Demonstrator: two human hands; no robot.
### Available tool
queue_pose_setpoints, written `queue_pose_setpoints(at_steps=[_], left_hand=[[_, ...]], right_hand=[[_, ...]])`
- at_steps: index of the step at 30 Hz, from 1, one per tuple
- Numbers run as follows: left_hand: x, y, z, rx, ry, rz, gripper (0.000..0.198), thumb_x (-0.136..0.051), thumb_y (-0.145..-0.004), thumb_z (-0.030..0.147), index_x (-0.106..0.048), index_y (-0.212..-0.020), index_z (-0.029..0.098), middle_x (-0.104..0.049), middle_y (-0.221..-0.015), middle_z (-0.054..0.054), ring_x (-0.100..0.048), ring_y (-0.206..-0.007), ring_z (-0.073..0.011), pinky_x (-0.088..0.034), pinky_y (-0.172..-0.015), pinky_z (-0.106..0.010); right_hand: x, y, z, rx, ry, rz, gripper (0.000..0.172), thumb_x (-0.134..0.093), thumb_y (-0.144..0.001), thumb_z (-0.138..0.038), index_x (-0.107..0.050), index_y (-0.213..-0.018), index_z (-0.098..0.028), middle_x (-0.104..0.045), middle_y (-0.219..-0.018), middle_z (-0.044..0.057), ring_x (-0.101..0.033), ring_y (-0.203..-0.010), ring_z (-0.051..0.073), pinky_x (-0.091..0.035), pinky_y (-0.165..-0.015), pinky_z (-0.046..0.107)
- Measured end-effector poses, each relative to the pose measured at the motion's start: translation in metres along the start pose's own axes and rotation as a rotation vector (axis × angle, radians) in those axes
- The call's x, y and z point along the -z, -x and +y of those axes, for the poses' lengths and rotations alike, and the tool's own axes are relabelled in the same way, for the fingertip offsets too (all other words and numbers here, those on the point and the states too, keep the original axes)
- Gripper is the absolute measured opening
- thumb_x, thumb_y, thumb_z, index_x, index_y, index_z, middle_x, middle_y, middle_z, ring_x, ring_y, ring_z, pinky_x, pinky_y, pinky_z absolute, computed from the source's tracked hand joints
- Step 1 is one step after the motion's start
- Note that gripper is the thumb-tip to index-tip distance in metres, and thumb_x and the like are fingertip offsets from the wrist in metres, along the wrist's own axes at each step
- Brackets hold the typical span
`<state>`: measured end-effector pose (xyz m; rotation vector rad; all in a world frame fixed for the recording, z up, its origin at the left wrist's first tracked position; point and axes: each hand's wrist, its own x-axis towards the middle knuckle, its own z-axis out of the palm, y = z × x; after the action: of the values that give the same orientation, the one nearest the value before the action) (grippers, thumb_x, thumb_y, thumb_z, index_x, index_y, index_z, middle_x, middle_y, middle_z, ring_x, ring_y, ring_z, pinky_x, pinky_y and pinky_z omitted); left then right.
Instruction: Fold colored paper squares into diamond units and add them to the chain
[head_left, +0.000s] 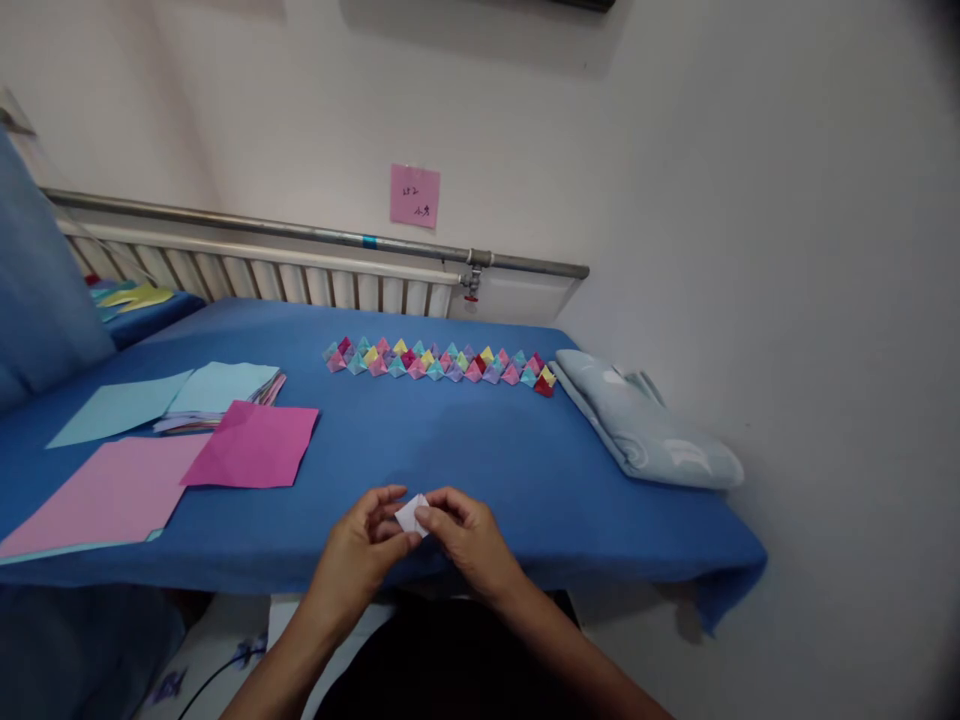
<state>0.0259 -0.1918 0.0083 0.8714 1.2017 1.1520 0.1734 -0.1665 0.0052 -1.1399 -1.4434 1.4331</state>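
Observation:
A small folded piece of white or pale paper [409, 515] is pinched between both hands just above the near edge of the blue-covered table. My left hand [367, 530] grips its left side, with thumb and fingers curled around it. On the other side, my right hand [465, 530] presses the paper between thumb and fingers. Farther back, rows of small folded paper pieces [435, 364] in pink, blue, yellow, purple and red lie in a long band.
To the left lie a magenta sheet [259, 445], a large pink sheet [112, 490] and a paper stack topped in light blue [221, 387]. A folded pale blanket [652, 425] rests at the right by the wall. Behind the blue tablecloth [360, 440] stands a radiator [300, 280].

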Motion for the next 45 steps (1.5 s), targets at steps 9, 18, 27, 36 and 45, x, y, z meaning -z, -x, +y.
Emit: queue_pose_setpoints(at_steps=[9,18,27,36,45], left_hand=[[0.000,0.002,-0.003,-0.007,-0.202,-0.051,0.044,-0.070,-0.058,0.032,-0.057,-0.097,0.017,-0.064,-0.085,-0.002,-0.058,-0.072,-0.0145,-0.043,-0.069,-0.028],[0.002,0.008,0.002,-0.059,-0.452,-0.179,0.031,-0.056,-0.071,0.045,-0.047,-0.057,0.019,-0.037,-0.056,0.006,-0.032,-0.055,-0.0101,-0.027,-0.054,-0.025],[0.004,0.007,0.000,-0.010,-0.406,-0.274,0.030,-0.057,-0.074,0.045,-0.051,-0.062,0.018,-0.049,-0.060,0.003,-0.042,-0.061,-0.0121,-0.033,-0.060,-0.025],[0.005,0.010,0.004,-0.036,-0.401,-0.232,0.031,-0.056,-0.075,0.045,-0.049,-0.059,0.019,-0.048,-0.057,0.004,-0.039,-0.058,-0.0120,-0.030,-0.058,-0.025],[0.005,0.004,-0.003,0.050,-0.270,-0.182,0.034,-0.059,-0.071,0.049,-0.048,-0.059,0.019,-0.053,-0.054,0.003,-0.045,-0.055,-0.0113,-0.035,-0.058,-0.025]], right_hand=[[-0.003,0.004,-0.002,-0.030,-0.052,0.035,0.014,-0.062,-0.072,-0.032,-0.063,-0.070,-0.018,-0.058,-0.065,-0.003,-0.049,-0.062,0.011,-0.039,-0.063,0.024],[-0.002,0.005,-0.002,-0.048,-0.080,0.037,0.018,-0.061,-0.073,-0.035,-0.058,-0.067,-0.018,-0.046,-0.056,-0.006,-0.037,-0.052,0.008,-0.031,-0.052,0.022],[-0.001,0.007,0.001,-0.028,-0.093,0.032,0.019,-0.060,-0.074,-0.035,-0.057,-0.068,-0.018,-0.050,-0.058,-0.005,-0.041,-0.054,0.008,-0.033,-0.052,0.021],[-0.002,0.003,0.004,-0.121,-0.138,0.020,0.024,-0.058,-0.075,-0.042,-0.056,-0.072,-0.019,-0.045,-0.054,-0.006,-0.038,-0.047,0.007,-0.030,-0.045,0.020],[0.000,0.012,-0.001,0.039,-0.016,0.051,0.016,-0.058,-0.075,-0.030,-0.055,-0.088,-0.021,-0.054,-0.070,-0.004,-0.049,-0.062,0.010,-0.040,-0.061,0.023]])
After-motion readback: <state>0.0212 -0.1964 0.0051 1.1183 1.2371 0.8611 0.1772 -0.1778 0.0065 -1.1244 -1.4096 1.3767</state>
